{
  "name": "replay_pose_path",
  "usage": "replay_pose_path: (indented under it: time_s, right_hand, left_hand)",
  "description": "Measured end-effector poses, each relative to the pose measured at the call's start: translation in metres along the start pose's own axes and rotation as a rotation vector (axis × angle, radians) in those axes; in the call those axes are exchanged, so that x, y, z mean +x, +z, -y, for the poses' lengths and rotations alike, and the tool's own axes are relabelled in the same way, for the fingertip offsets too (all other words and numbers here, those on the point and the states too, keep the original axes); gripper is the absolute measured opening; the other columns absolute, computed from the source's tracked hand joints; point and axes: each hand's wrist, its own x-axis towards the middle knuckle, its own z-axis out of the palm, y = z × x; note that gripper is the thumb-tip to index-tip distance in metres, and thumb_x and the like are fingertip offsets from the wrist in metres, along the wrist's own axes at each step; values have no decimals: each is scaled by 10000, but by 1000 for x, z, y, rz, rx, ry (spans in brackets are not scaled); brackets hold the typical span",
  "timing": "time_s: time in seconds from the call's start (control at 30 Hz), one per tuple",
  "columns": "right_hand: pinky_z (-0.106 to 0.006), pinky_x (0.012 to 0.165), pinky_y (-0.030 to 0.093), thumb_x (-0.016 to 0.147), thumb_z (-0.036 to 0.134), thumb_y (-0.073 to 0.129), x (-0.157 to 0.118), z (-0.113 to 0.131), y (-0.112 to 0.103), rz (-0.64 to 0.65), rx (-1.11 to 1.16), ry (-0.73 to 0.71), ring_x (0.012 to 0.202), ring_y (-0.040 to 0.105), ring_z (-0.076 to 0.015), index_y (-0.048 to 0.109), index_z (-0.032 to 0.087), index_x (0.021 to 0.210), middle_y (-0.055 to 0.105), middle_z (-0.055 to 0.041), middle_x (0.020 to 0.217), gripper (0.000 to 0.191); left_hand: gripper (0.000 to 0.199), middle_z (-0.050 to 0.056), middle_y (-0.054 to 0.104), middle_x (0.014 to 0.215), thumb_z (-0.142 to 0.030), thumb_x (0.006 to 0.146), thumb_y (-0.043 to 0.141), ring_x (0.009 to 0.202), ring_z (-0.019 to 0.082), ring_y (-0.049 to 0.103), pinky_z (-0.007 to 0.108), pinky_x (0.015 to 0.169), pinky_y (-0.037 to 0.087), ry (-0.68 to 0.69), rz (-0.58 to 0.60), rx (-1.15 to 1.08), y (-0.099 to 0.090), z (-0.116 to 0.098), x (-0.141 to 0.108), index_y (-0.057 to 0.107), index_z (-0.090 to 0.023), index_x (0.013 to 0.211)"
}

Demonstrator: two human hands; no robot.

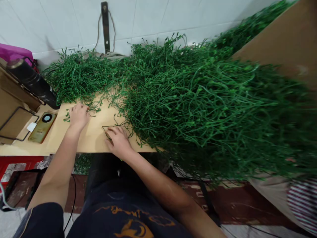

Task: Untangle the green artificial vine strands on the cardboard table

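My left hand (78,115) lies low over the tabletop, its fingers curled onto a thin green plastic sprig (92,115); small leafy tips stick out on both sides of the hand. Nearer the table's front edge, my right hand (119,140) has its fingers bent and the thumb apart. A loose dark green stem (105,126) runs beside and under its fingertips, and I see no firm grip on it. Right beside that hand rises a large tangled heap of green stems (198,99) with small budded tips. A smaller pile of sprigs (81,74) sits beyond my left hand.
At the left are a black bottle (34,82), a phone (42,127) with a round camera, and a cardboard box (12,99) with a black wire frame. A cardboard sheet (279,43) leans at the right. Behind stands a white tiled wall (153,16). Someone's striped clothing (303,205) shows lower right.
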Motion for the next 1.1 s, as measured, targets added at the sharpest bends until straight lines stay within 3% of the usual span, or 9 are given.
replay_pose_path:
  time_s: [0.1,0.2,0.33,0.53,0.73,0.83,0.93,1.0,1.1]
  right_hand:
    - [-486,1070,350,826,254,522,-5,-8,-2,-23,-18,6,1189,414,-291,641,138,1120,552,-131,1263,338]
    - [-480,1079,345,825,251,515,-10,-12,-5,-29,-34,34,1215,401,-301,622,124,1155,533,-132,1293,370]
    - [-493,1065,361,824,241,507,-18,-12,-8,-79,-46,59,1219,400,-309,593,94,1195,520,-160,1299,408]
    - [-460,1055,395,825,231,501,-32,-12,-13,-259,1,-67,1189,427,-281,638,128,1074,564,-144,1208,302]
    - [-456,989,445,831,207,502,-39,-19,-17,-385,57,-148,1099,469,-252,634,146,1026,599,-139,1112,243]
    - [-462,957,465,826,201,518,-39,-20,-16,-423,69,-161,1071,485,-249,628,153,1012,609,-131,1084,222]
    - [-454,930,482,823,187,521,-40,-18,-14,-447,60,-198,1052,500,-246,625,165,992,613,-115,1065,200]
    - [-449,920,487,826,177,517,-41,-17,-14,-449,64,-223,1042,506,-242,623,171,988,615,-111,1051,194]
    - [-447,923,482,826,162,517,-42,-17,-18,-457,99,-236,1039,503,-235,619,172,988,616,-112,1042,191]
  left_hand:
    - [291,128,597,1112,-285,842,420,1129,303,508,466,980,335,-40,-17,-17,-6,10,5,662,-209,983]
    - [316,127,582,1171,-324,832,451,1133,306,508,464,982,337,-49,-30,-41,-16,19,5,632,-202,1060]
    - [357,126,576,1189,-363,799,509,1175,309,479,457,996,338,48,33,-17,-17,23,-4,621,-196,1094]
    - [285,138,613,1120,-318,823,455,1149,339,481,502,954,344,-25,62,63,-5,22,-3,688,-193,929]
    - [315,86,662,1065,-380,845,460,1035,275,576,417,923,376,-96,-37,-78,-28,27,7,670,-232,1026]
    - [346,101,645,1112,-394,785,561,1100,301,553,415,937,387,-42,56,-3,-27,28,6,667,-222,1067]
    - [278,127,634,1122,-319,798,533,1139,315,535,433,961,384,-14,106,42,-16,29,3,692,-190,986]
    - [256,119,657,1065,-285,819,485,1071,287,571,407,924,414,-44,28,-40,-10,32,3,691,-181,929]
    - [220,76,680,895,-300,811,488,876,222,612,335,803,459,-130,-182,-286,-14,40,8,664,-176,856]
